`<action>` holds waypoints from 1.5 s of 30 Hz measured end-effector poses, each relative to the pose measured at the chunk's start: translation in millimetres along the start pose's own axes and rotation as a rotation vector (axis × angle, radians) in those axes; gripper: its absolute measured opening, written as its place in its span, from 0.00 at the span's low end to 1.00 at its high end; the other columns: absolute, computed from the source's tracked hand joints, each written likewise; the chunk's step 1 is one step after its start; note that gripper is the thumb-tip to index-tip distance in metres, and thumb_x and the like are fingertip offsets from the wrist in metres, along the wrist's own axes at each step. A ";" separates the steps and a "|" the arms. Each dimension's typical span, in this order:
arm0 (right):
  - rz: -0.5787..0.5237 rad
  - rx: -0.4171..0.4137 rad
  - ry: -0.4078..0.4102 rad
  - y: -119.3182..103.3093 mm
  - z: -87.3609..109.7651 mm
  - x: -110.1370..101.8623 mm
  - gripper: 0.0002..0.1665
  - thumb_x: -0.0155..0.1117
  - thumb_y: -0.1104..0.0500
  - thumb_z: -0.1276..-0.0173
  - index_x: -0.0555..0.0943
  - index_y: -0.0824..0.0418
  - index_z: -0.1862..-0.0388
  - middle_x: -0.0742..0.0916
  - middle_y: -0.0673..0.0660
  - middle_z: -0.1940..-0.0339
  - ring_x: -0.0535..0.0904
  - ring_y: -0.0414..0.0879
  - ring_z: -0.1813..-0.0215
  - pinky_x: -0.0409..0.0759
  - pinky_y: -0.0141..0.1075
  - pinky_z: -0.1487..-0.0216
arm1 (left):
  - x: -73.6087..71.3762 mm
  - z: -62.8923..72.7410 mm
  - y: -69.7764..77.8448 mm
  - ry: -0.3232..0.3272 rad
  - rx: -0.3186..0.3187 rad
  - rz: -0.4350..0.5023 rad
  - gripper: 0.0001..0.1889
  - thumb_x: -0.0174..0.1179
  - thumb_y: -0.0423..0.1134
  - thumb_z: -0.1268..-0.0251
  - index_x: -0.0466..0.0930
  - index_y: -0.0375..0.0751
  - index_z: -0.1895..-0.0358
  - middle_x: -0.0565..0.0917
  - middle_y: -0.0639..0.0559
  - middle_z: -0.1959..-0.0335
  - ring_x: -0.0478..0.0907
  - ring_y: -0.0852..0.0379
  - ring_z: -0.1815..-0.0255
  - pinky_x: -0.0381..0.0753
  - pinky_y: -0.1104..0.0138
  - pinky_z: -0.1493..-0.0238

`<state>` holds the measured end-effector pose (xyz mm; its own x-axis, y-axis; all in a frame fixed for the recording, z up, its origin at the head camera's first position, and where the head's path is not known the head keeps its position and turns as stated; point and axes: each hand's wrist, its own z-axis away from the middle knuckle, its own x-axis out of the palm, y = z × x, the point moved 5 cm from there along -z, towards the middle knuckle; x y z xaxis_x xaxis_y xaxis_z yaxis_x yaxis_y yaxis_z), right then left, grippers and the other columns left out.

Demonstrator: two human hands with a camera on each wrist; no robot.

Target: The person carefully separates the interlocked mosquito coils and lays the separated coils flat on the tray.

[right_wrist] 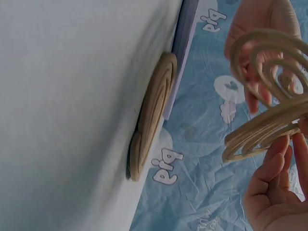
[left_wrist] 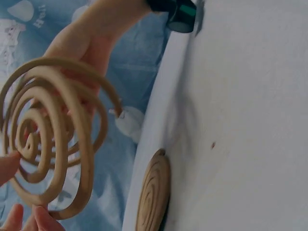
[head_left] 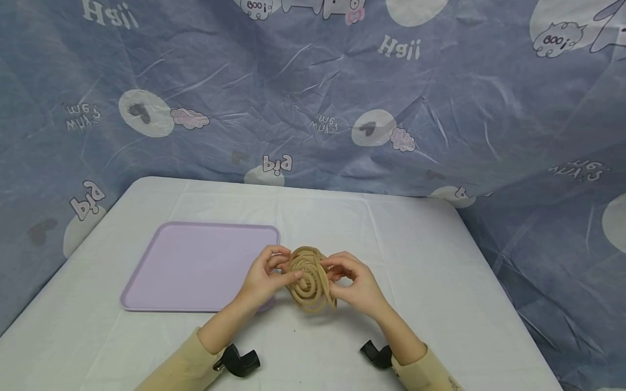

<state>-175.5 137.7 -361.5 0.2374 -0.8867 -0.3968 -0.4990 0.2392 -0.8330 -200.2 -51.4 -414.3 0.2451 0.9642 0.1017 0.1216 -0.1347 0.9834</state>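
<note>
Tan spiral mosquito coils (head_left: 309,271) are held up between both hands over the middle of the white table. My left hand (head_left: 264,277) pinches the left side, its thumb across the face of the spiral. From the right, my right hand (head_left: 357,285) pinches a raised edge between thumb and fingers. Both wrist views show the spiral layers spread apart at an angle; in the left one, loops of the held coils (left_wrist: 85,154) gape widely. Another mosquito coil (right_wrist: 153,115) lies flat on the table below the hands.
A lilac tray (head_left: 200,310) lies on the left of the white tablecloth (head_left: 415,260), its right edge beside the left hand. Black wrist devices (head_left: 239,363) sit at both cuffs. A blue printed curtain (head_left: 303,81) hangs behind the table.
</note>
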 end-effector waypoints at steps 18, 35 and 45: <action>0.236 -0.015 0.005 10.9 1.1 -3.0 0.27 0.65 0.78 0.56 0.82 0.60 0.55 0.82 0.54 0.56 0.78 0.49 0.66 0.78 0.34 0.63 | -15.2 -7.5 -1.0 -0.033 -0.101 0.011 0.13 0.62 0.34 0.38 0.73 0.31 0.55 0.80 0.51 0.67 0.76 0.61 0.70 0.74 0.72 0.70; 0.142 0.022 -0.018 1.7 -0.8 -2.2 0.37 0.62 0.78 0.53 0.73 0.65 0.40 0.86 0.55 0.65 0.80 0.48 0.67 0.78 0.45 0.60 | -13.4 -5.6 1.8 -0.046 -0.092 0.051 0.13 0.59 0.35 0.36 0.72 0.32 0.52 0.78 0.50 0.66 0.76 0.59 0.68 0.73 0.72 0.71; 0.028 0.082 -0.099 21.7 1.9 -0.2 0.42 0.62 0.76 0.53 0.69 0.63 0.35 0.83 0.56 0.73 0.76 0.51 0.66 0.75 0.40 0.60 | -11.1 -4.8 3.8 -0.077 -0.066 0.081 0.12 0.59 0.35 0.36 0.71 0.32 0.54 0.78 0.50 0.67 0.77 0.59 0.70 0.73 0.73 0.75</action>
<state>-184.8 143.8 -380.2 0.3076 -0.8368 -0.4530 -0.4375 0.2984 -0.8482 -207.1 -61.5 -410.9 0.3247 0.9301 0.1716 0.0358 -0.1934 0.9805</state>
